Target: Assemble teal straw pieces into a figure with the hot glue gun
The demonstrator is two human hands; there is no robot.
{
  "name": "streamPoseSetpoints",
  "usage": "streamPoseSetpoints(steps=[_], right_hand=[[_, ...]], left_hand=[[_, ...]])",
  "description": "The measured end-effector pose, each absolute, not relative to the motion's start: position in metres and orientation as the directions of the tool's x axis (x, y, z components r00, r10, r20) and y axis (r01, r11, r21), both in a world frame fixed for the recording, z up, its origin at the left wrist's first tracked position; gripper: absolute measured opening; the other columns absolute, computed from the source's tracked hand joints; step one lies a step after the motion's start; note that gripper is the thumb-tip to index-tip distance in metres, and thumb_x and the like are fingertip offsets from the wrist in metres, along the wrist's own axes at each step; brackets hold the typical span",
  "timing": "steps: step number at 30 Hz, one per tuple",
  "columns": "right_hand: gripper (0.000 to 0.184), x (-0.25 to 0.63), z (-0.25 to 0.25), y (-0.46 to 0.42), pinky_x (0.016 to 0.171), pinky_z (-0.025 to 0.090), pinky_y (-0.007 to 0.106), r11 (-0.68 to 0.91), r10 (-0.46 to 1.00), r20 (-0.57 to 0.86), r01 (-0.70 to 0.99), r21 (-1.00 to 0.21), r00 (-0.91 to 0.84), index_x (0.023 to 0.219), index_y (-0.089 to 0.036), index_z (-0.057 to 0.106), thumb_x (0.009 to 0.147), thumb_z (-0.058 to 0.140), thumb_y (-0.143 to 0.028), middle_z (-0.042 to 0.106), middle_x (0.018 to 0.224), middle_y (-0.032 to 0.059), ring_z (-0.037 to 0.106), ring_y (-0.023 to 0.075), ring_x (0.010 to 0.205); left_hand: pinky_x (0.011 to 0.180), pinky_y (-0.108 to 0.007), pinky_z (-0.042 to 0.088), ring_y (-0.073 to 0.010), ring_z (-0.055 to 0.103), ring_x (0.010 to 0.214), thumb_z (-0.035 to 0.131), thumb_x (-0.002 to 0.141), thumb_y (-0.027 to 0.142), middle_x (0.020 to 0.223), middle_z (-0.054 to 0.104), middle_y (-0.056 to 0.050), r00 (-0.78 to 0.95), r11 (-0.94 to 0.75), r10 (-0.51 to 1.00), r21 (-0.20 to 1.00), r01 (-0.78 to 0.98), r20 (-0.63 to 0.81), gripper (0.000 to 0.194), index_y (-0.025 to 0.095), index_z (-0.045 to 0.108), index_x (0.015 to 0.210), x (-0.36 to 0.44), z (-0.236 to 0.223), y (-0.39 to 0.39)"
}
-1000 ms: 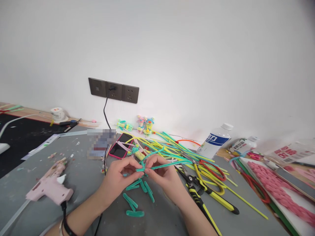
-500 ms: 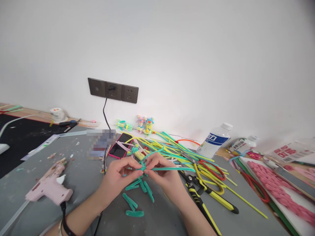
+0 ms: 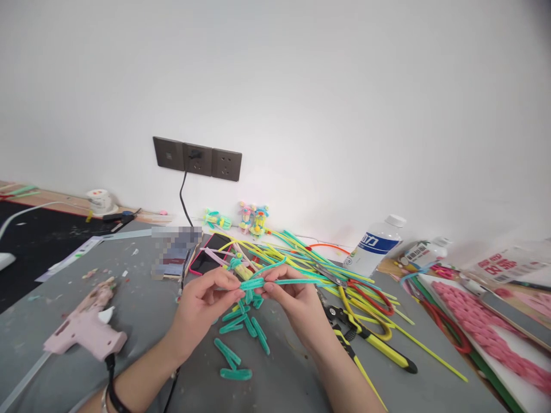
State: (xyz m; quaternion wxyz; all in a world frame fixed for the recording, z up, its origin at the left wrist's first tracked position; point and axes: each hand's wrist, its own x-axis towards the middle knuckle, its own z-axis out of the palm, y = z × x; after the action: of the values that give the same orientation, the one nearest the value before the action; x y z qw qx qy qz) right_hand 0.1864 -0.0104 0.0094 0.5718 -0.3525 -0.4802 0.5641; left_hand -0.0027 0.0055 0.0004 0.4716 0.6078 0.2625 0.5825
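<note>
White wall (image 3: 301, 115) is rising behind a grey desk (image 3: 150, 304). Left-hand grip (image 3: 201, 304) is pinching a bundle of teal pipe cleaners (image 3: 252, 284), thumb against fingers; right-hand grip (image 3: 297, 298) is clamping the same bundle just beside, one strand running out to the right. Bundle is hanging above the desk, between the two hands. Directly below, short teal pieces (image 3: 260, 335) are lying scattered. Just beyond, a pink-edged phone (image 3: 208, 256) is lying flat; long yellow and teal stems (image 3: 297, 252) are spreading rightward. Yellow-and-black pliers (image 3: 390, 351) are resting near the right forearm. Farther out, a pink glue gun (image 3: 88, 334) is lying left, a blue-labelled bottle (image 3: 374, 246) is standing right. Dark sockets (image 3: 198, 158) are lining the wall, one taking a plug.
</note>
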Motion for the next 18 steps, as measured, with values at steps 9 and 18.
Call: streamPoseSetpoints(steps=[9, 18], right_hand=[[0.019, 0.1871, 0.0127, -0.0097, 0.065, 0.057, 0.024, 0.165, 0.984, 0.176, -0.251, -0.954, -0.021, 0.081, -0.021, 0.072, 0.074, 0.084, -0.034, 0.071, 0.077, 0.0009, 0.071, 0.0151, 0.070], [0.015, 0.1862, 0.0113, -0.0116, 0.064, 0.058, 0.024, 0.233, 0.972, 0.235, -0.173, -0.957, 0.014, 0.081, -0.021, 0.076, 0.077, 0.081, -0.035, 0.074, 0.079, 0.0033, 0.071, 0.0155, 0.069]], left_hand=[[0.058, -0.022, 0.056, -0.0135, 0.065, 0.066, 0.074, 0.080, 0.013, 0.076, 0.066, -0.003, 0.205, -0.397, 0.873, 0.888, -0.231, 0.443, 0.008, 0.017, 0.071, 0.074, -0.0028, 0.0011, 0.0054], [0.058, -0.021, 0.056, -0.0142, 0.066, 0.068, 0.074, 0.080, 0.012, 0.075, 0.068, -0.003, 0.214, -0.422, 0.859, 0.880, -0.218, 0.465, 0.007, 0.017, 0.073, 0.075, -0.0037, 0.0025, 0.0039]])
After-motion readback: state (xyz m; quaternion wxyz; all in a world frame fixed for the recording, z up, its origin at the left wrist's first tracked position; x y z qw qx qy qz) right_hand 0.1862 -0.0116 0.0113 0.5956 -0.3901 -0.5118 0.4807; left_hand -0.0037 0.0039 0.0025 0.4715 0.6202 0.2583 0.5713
